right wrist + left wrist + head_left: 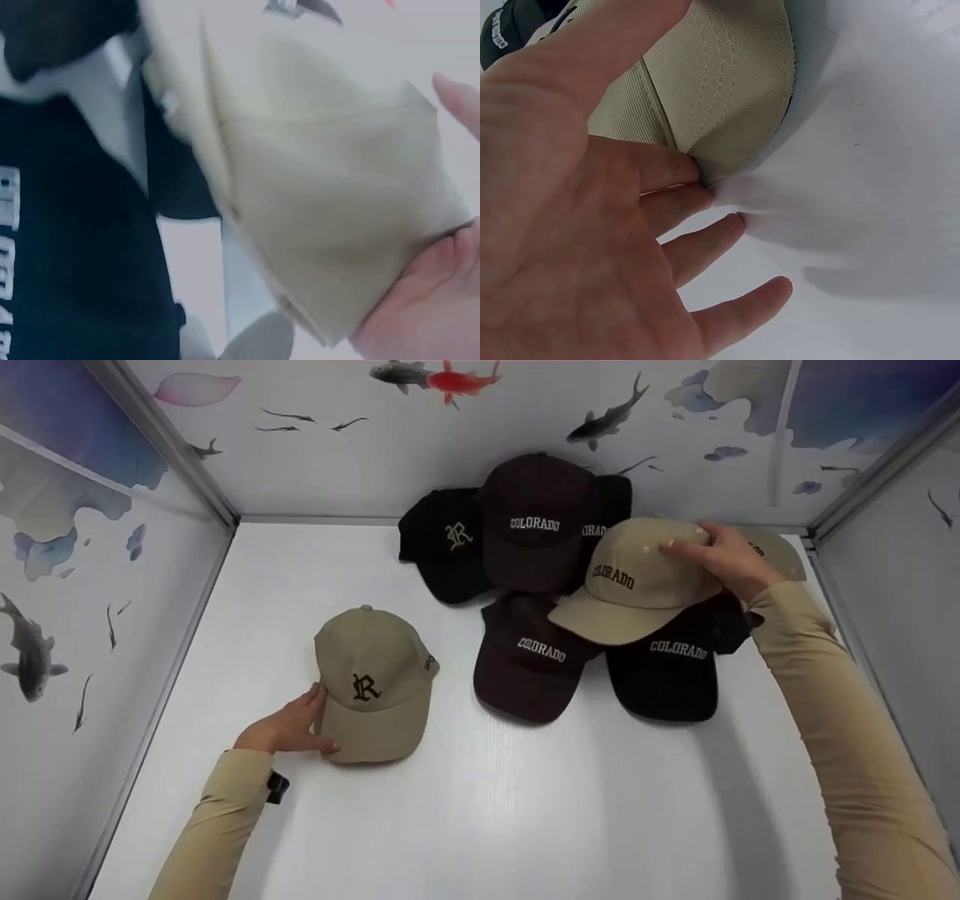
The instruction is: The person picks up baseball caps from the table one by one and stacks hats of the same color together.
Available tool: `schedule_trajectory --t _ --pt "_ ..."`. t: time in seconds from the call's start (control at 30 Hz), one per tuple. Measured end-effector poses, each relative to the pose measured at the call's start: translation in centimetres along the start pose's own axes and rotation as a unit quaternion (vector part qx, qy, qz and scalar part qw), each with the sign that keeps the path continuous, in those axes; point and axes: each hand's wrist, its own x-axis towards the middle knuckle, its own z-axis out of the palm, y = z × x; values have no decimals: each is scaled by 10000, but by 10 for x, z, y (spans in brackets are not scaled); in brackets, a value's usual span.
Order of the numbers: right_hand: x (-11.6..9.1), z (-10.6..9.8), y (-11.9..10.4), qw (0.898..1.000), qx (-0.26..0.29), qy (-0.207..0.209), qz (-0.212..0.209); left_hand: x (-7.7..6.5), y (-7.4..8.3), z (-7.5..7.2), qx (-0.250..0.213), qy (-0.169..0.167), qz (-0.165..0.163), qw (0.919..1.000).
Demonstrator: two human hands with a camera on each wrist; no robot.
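The beige R cap [379, 720] sits on the white table [450, 825], its brim toward the person, with a button on the crown, a dark gothic R in front and small dark lettering at the side. Against its left edge lies the left hand [285, 727], fingers spread and nearly straight, touching the cloth rather than clutching it. Right of that cap and farther back, the right hand [731, 559] pinches the crown of the beige COLORADO cap [649, 559], whose dark lettering faces forward, tilted over darker caps.

Just right of the beige R cap is a maroon cap [517, 682]; farther right, a black COLORADO cap [660, 694]. Behind and right of it stand a gold-lettered black cap [442, 562] and a taller maroon cap [536, 487]. The tabletop is smooth and faintly glossy, with soft shadows. Beyond the beige R cap rises a white back wall [300, 472] printed with grey and red fish; grey metal rails [322, 520] edge its foot
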Motion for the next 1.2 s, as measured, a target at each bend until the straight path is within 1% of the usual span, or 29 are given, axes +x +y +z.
schedule_trajectory --t 0.1,0.2,0.27,0.4,0.5,0.67,0.83,0.93,1.03,1.2 --pt "-5 3 -12 9997 135 -186 -15 0 -2 0 -50 11 47 10000" --pt "-11 6 -22 9990 325 -219 -196 1 -3 0 -138 25 84 9999" --pt "-15 9 -29 9980 389 -246 -430 1 -4 0 -156 36 95 9998" --pt "-22 19 -43 9934 351 -369 -1029 -1 -5 1 -180 36 63 9998" --pt "-27 29 -55 9893 173 -429 -1383 -1 -6 1 -181 36 48 9998" --pt "-36 43 -75 9846 -367 -448 -1647 -1 -8 2 -195 25 59 9998" --pt "-42 51 -89 9764 -649 -565 -1983 0 -8 3 -220 -7 31 9998" --pt "-46 56 -94 9708 -723 -752 -2161 0 -7 3 -207 -19 -13 9998" --pt "-50 64 -98 9655 -673 -1046 -2286 0 -6 3 -232 -19 -58 9997" --pt "-58 84 -104 9529 -521 -1514 -2577 1 -5 3 -254 -16 -79 9996"
